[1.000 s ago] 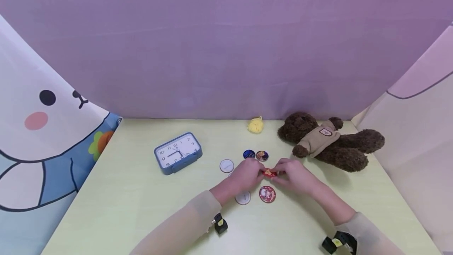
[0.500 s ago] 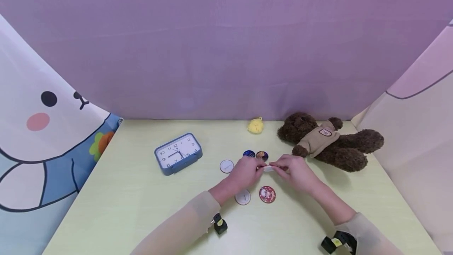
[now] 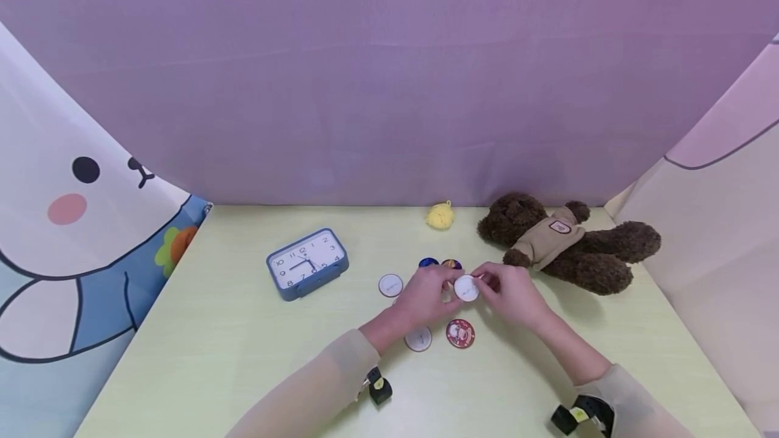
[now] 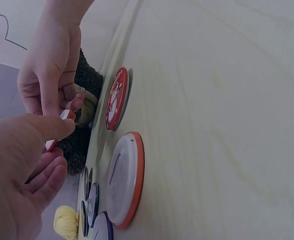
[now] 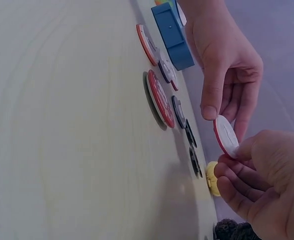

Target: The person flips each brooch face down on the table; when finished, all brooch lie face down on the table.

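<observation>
Pinched at its right edge by the thumb and fingers of the right hand (image 3: pixel 510 295), a white disc (image 3: pixel 466 288) is raised off the tabletop (image 3: pixel 207 370), a little below and right of centre in the head view, its white face toward the camera. The left hand (image 3: pixel 421 297) holds the same disc from the other side, thumb and fingers about its left edge; the right-wrist view shows its red rim. Nearest, at the bottom of the frame, a left sleeve (image 3: pixel 310 384) and a right sleeve (image 3: pixel 639 401) come in, each with a small black device by the cuff. Just below the hands, a red printed disc (image 3: pixel 460 334) lies flat, with a second white disc (image 3: pixel 418 338) to its left. Farther up, a third white disc (image 3: pixel 391 285) lies left of the left hand, and a dark blue disc (image 3: pixel 429 262) and a brownish disc (image 3: pixel 452 264) lie side by side, partly covered by that hand. Beyond, left of centre, is a blue-framed clock (image 3: pixel 307 263), dial upward; at the right, a brown plush bear (image 3: pixel 548 242) in a tan top lies with its head leftward. Near the table's far edge rests a yellow ball (image 3: pixel 439 215) with a small loop. Behind, a purple cloth (image 3: pixel 389 80) fills the upper frame, between a cartoon-printed cloth (image 3: pixel 36 174) at left and a pale cloth (image 3: pixel 718 235) at right.
</observation>
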`<state>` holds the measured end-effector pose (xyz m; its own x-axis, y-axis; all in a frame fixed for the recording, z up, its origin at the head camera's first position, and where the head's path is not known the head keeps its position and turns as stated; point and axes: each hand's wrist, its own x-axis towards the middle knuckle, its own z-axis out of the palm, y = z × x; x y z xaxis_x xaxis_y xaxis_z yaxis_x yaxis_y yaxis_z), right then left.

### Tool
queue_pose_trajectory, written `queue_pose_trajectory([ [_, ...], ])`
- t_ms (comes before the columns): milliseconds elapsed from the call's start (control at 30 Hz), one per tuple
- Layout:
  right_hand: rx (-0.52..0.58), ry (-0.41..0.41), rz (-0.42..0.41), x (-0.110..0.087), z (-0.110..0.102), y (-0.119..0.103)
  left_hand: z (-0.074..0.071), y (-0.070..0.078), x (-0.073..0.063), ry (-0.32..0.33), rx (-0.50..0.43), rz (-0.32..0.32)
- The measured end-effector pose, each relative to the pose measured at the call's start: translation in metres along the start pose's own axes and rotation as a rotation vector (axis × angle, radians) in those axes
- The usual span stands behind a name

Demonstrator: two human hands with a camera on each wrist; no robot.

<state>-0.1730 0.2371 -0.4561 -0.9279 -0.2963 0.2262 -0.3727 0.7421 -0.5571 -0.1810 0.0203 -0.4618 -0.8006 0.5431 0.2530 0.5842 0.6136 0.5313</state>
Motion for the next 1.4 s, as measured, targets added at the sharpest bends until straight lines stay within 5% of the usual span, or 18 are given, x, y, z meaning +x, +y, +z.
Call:
queue_pose_trajectory([
  [300, 0.028, -0.045, 0.025, -0.001, 0.005, 0.006, 0.005, -0.001, 0.000, -0.058, 0.014, -0.014],
  [700, 0.016, -0.049, 0.041, -0.004, 0.014, 0.009, 0.014, -0.002, 0.002, -0.107, 0.170, 0.002],
  [1000, -0.057, -0.051, 0.012, -0.004, 0.012, 0.000, 0.008, -0.003, 0.001, -0.150, 0.201, -0.025],
  [1200, -0.075, 0.062, -0.022, 0.002, 0.015, -0.002, -0.003, -0.017, 0.014, -0.079, 0.135, -0.047],
  [1400, -0.060, 0.065, -0.043, 0.016, 0.026, -0.003, -0.006, -0.034, 0.034, -0.032, 0.218, -0.058],
])
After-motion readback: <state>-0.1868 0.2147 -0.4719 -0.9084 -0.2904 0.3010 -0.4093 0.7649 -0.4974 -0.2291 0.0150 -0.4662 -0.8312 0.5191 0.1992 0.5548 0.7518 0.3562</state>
